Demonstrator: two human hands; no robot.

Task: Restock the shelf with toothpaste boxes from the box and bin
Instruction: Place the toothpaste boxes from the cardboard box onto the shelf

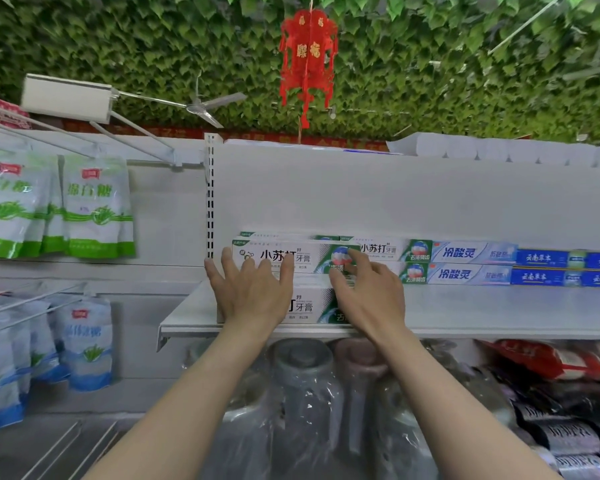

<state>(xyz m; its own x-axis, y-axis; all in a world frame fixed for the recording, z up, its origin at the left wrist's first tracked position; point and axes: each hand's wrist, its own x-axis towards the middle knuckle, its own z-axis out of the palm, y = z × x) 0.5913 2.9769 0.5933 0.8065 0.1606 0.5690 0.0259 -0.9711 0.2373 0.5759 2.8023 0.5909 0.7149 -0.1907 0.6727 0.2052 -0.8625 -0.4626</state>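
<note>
On the white shelf (465, 313), at its left end beside the slotted upright (210, 195), a stack of green-and-white toothpaste boxes (309, 256) lies with every long axis running left to right along the shelf, printed faces turned toward the camera. The front box (309, 308) sits at the shelf's edge, also lengthwise left to right, partly hidden behind both hands. The left hand (252, 292) is laid flat against the stack's left part, its fingers (286, 268) straight and spread, tips touching the face of the upper box. The right hand (364, 292) rests against the right part of the same box, its fingers (357, 258) bent loosely over the green end panel; whether they pinch the box or only press on it cannot be told.

To the right, the row continues end to end: more green-and-white boxes (388, 251), then pale blue boxes (465, 263) two high, then dark blue boxes (565, 268) two high, all lying along the shelf against the back panel. Hanging from wire pegs to the left are green-and-white pouches (94, 209) above and blue-and-white pouches (87, 341) below. Under the shelf stand plastic-wrapped containers (302, 393) and dark and red packets (561, 368). Overhead hang a red paper lantern (307, 60) and a ceiling fan (201, 107) against artificial green leaves (118, 39).
</note>
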